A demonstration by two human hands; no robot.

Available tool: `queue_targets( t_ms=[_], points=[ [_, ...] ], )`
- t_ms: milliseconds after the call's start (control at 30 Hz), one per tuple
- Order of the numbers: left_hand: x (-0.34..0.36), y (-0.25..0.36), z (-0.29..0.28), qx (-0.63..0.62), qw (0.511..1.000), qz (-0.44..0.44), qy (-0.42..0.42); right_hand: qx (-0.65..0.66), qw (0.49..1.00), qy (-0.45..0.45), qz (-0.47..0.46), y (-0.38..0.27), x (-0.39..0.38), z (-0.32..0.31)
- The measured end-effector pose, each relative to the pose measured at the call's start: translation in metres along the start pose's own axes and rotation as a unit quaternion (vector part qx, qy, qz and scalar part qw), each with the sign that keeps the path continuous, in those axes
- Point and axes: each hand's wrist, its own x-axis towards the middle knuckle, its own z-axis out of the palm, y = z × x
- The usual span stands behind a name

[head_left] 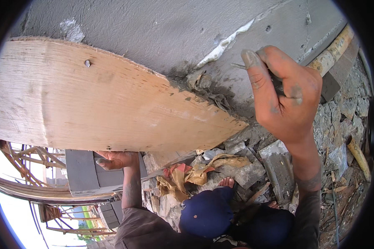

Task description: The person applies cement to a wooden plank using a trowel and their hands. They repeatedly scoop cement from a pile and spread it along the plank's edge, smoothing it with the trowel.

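My left hand [117,160] is at the lower edge of a curved plywood board [99,99], gripping it; its fingers are partly hidden behind the wood. The board lies against a grey plastered wall [153,33] and tapers to a point at the right. A nail [87,63] sticks out of its upper left part. Beyond that pointed end, my right hand [289,89] is raised in a pinch. Between thumb and forefinger it holds a thin grey nail [238,66], whose tip points left. Grey mortar smears the hand.
Broken concrete and rubble [245,172] cover the ground around my feet, with torn brown paper [174,182] among them. A bamboo pole [334,52] leans at the upper right; a shorter piece [358,158] lies lower. Grey blocks [81,172] and timber scaffolding [25,162] stand at the left.
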Motion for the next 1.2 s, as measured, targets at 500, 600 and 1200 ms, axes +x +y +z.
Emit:
queue_targets(
  t_ms=[500,600,1200],
  points=[
    [-0.008,-0.003,0.016,-0.006,0.999,-0.012,0.037,0.106,0.989,-0.074,0.075,-0.005,-0.015,0.027],
    [-0.009,-0.005,0.009,-0.023,0.999,-0.012,0.022,0.121,0.987,-0.057,0.087,-0.006,-0.022,0.035],
    [-0.005,0.008,-0.017,-0.106,0.991,-0.067,-0.039,0.08,0.996,0.019,-0.04,0.002,-0.02,0.055]
  ],
)
